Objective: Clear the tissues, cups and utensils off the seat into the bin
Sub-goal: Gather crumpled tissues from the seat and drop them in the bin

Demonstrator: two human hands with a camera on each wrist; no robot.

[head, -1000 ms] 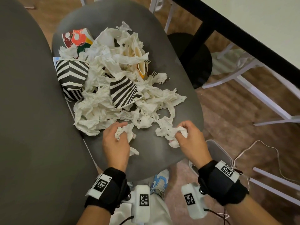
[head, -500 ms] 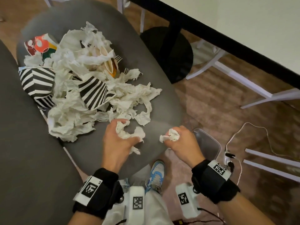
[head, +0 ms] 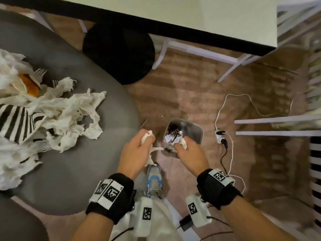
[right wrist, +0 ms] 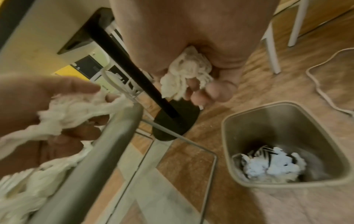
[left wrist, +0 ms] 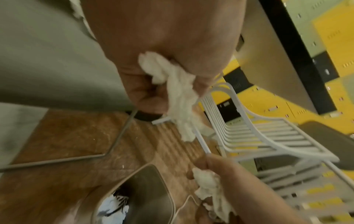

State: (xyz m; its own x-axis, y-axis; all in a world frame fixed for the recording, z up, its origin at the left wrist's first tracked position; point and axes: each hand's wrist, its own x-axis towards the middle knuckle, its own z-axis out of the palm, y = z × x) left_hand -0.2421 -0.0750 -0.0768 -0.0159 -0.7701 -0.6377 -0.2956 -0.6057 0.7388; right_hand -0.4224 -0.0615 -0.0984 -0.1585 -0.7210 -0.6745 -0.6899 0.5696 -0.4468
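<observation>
Both hands [head: 137,150] [head: 188,153] clutching tissues [head: 146,136], above bin [head: 199,131]

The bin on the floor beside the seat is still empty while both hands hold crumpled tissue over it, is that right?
Not quite: the bin is not empty. The right wrist view shows crumpled tissue and something black-and-white striped at its bottom. The rest holds: the left hand and right hand each grip tissue.

head: looks steeply down from above, seat [head: 73,153] left | wrists: close, along each hand | all share the bin [head: 198,129]
</observation>
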